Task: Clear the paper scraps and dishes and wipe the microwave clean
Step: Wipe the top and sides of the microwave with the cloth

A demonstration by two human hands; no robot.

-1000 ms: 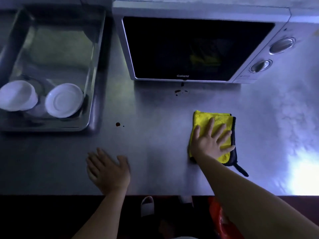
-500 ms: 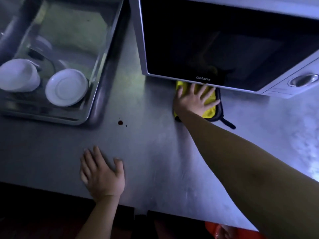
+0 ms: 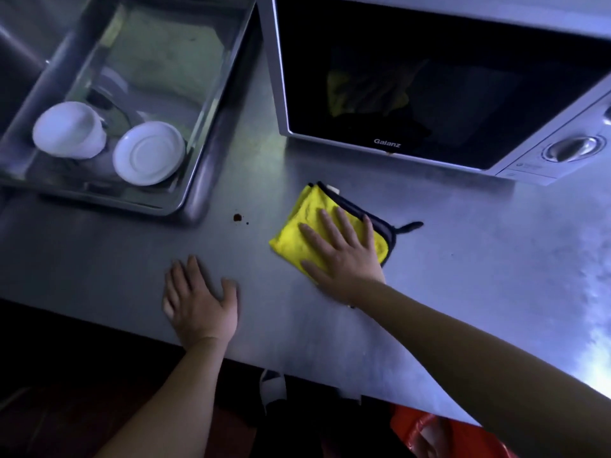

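Right hand (image 3: 344,259) pressed flat, fingers spread, on the yellow cloth (image 3: 294,233). On the surface (image 3: 463,259), the microwave (image 3: 463,77) stood beyond it, the cloth before its door. A dark spot (image 3: 237,217) lay before its left corner, leftward of that hand. Left hand (image 3: 201,302) rested spread.

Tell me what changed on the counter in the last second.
The right hand, flat on the yellow cloth, pushed it up to the microwave, then drew it back toward the counter edge. The dark drops before it no longer show. Left hand stays flat on the counter; the spot near the tray remains.
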